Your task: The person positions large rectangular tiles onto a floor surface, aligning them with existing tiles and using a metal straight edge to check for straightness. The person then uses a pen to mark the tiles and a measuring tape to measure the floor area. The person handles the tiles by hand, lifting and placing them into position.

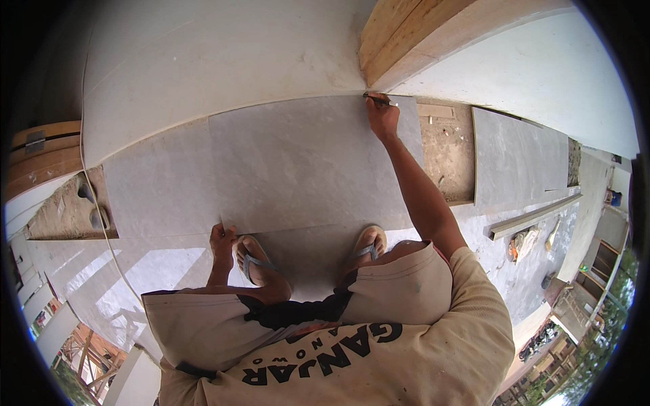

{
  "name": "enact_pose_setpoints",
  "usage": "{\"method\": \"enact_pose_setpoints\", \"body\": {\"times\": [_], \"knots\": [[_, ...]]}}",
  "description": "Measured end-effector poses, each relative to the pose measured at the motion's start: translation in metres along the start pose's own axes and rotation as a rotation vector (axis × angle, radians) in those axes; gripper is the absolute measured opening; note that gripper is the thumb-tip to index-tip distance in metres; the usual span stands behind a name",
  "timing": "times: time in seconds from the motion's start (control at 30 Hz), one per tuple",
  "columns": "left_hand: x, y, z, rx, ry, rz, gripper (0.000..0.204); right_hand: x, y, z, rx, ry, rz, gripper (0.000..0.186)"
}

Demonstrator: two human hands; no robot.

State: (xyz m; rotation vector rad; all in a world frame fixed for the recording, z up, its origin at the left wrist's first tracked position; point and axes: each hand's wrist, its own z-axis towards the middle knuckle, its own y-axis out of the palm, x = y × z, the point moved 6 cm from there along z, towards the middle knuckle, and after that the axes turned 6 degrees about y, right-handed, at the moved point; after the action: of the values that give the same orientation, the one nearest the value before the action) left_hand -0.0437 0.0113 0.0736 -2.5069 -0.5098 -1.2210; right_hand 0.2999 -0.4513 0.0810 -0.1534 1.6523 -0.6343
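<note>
A large grey tile (pixel 298 162) lies in front of me, its far edge along the white wall. My right hand (pixel 384 118) is closed round a dark pen with a pale end (pixel 382 101). The pen is at the tile's far edge, by the foot of a wooden door frame (pixel 399 40). At the tile's near left corner, my left hand (pixel 222 241) has its fingers curled together. Whatever it grips there, if anything, is hard to make out. My feet in flip-flops (pixel 252 262) are beside the tile's near edge.
Another grey tile (pixel 159 169) adjoins on the left, and a further one (pixel 518 155) lies right, past bare rough ground (pixel 447 159). A long metal bar (pixel 535 216) rests on the floor near an orange-and-white bag (pixel 523 243). A pale cable (pixel 101 213) hangs down at left.
</note>
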Motion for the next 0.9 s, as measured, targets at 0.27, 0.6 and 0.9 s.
{"method": "enact_pose_setpoints", "body": {"times": [0.27, 0.6, 0.9], "knots": [[0.003, 0.001, -0.002, 0.014, -0.016, 0.009, 0.023, 0.0, 0.003, -0.001, -0.013, 0.0, -0.05, 0.017], [-0.005, -0.003, 0.002, 0.01, -0.025, -0.011, 0.024, 0.007, 0.007, 0.0, -0.026, 0.01, 0.004, 0.017], [0.001, 0.001, 0.0, -0.014, -0.017, -0.028, 0.024, 0.006, 0.007, 0.003, -0.018, -0.02, -0.01, 0.018]]}}
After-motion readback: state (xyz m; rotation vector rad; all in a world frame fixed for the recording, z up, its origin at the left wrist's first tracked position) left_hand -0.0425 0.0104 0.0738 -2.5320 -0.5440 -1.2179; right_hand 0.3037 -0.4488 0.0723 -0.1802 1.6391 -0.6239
